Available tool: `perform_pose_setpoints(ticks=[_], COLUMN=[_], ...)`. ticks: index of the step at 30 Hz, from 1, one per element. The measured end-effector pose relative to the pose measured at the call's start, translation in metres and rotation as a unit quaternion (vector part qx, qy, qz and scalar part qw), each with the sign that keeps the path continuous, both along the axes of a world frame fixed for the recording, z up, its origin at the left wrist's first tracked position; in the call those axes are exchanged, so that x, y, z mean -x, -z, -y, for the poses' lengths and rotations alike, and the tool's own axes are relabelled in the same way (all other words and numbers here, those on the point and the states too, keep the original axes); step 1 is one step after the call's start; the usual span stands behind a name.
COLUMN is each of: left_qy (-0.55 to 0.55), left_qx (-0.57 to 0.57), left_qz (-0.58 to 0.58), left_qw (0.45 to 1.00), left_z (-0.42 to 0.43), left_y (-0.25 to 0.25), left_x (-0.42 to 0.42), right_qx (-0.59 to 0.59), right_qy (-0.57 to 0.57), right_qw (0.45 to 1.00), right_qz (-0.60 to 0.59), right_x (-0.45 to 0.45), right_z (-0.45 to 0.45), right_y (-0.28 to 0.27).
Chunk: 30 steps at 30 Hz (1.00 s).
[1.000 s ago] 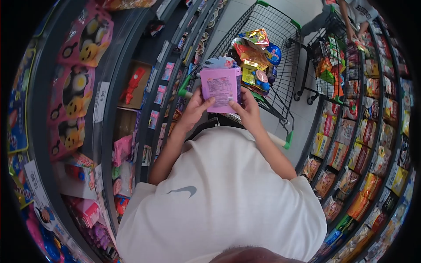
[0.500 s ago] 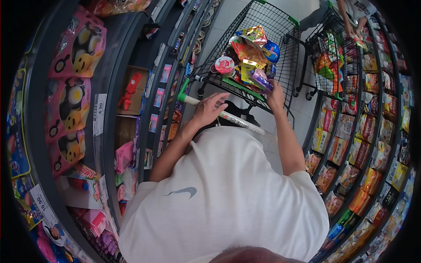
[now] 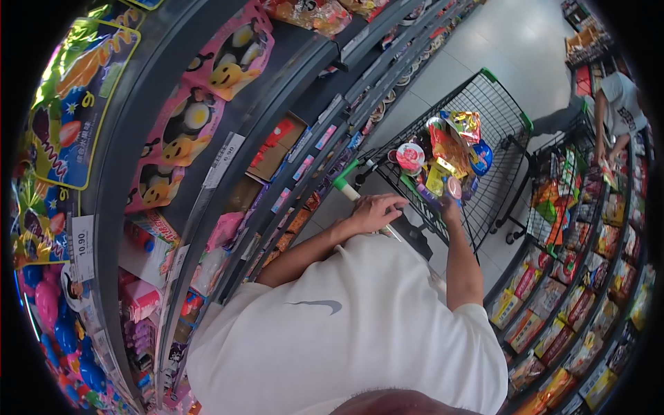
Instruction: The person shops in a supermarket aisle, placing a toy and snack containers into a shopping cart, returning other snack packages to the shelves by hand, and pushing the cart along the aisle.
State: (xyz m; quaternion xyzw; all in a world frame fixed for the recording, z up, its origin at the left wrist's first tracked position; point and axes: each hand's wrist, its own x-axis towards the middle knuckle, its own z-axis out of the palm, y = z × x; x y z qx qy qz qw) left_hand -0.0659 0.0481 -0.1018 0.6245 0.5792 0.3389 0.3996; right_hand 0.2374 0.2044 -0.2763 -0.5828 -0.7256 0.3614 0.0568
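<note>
My left hand (image 3: 377, 212) lies over the shopping cart's handle (image 3: 346, 188), its fingers stretched forward and loosely apart. Inside the basket's near end, my right hand (image 3: 451, 209) is closed around a small purple-and-pink package (image 3: 454, 187); its exact kind is too small to make out. Beside that hand is a pile of snacks in the shopping cart (image 3: 508, 114): a red-and-white round tub (image 3: 410, 158), a blue round pack (image 3: 481, 158), an orange bag (image 3: 449, 149) and a shiny gold-red bag (image 3: 465, 126).
Shelves on the left hold pink egg-picture packs (image 3: 197, 114) and a cardboard box (image 3: 280, 145) with red items. Another loaded cart (image 3: 553, 197) stands ahead on the right, near a person in a light shirt (image 3: 622, 100). Packaged snacks (image 3: 553, 301) line the right-hand shelves.
The view has turned left, so the cart and both hands appear lower and further right. My left hand stays on the handle; the right still holds the purple package, which is now tilted differently.
</note>
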Motion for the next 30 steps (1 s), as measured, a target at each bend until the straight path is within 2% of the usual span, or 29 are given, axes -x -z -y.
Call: perform_pose_setpoints(ticks=[3,6,7,10,12,14,16,17,21,27,30], left_qy=[-0.041,-0.071,-0.088,-0.067,-0.068,-0.068,-0.071,-0.069,-0.054,-0.049,-0.040], left_qx=[0.017,-0.035,-0.031,0.083,0.074,0.068,0.065,0.071,0.109,0.088,0.079], left_qz=[-0.013,-0.177,-0.191,-0.214,-0.232,-0.249,-0.264,-0.269,-0.269,-0.301,-0.301], left_qw=[0.999,0.981,0.977,0.971,0.967,0.964,0.960,0.958,0.955,0.948,0.950], left_z=[-0.008,-0.016,-0.018,-0.032,-0.038,-0.047,-0.058,-0.063,-0.087,-0.124,-0.142], left_y=[0.012,0.052,0.059,0.018,0.023,0.029,0.030,0.028,0.020,0.019,0.018], left_x=[-0.007,-0.008,-0.010,-0.012,-0.015,-0.018,-0.021,-0.023,-0.027,-0.035,-0.039], right_qx=[-0.009,0.055,0.044,0.032,-0.040,0.015,-0.081,-0.128,-0.199,-0.193,-0.206], right_qy=[-0.003,0.052,0.048,0.007,0.064,0.091,0.031,0.000,0.044,0.079,0.083], right_qw=[1.000,0.992,0.994,0.994,0.991,0.996,0.994,0.987,0.976,0.978,0.975], right_qz=[-0.023,-0.105,-0.089,-0.100,-0.112,-0.008,0.063,0.099,0.080,0.015,0.020], right_x=[-0.012,-0.019,-0.021,-0.045,-0.058,-0.050,-0.050,-0.051,-0.050,-0.054,-0.057], right_z=[0.002,0.012,0.018,0.042,0.062,0.079,0.108,0.119,0.126,0.086,0.066], right_y=[0.011,-0.001,-0.013,-0.057,-0.078,-0.142,-0.159,-0.162,-0.164,-0.171,-0.171])
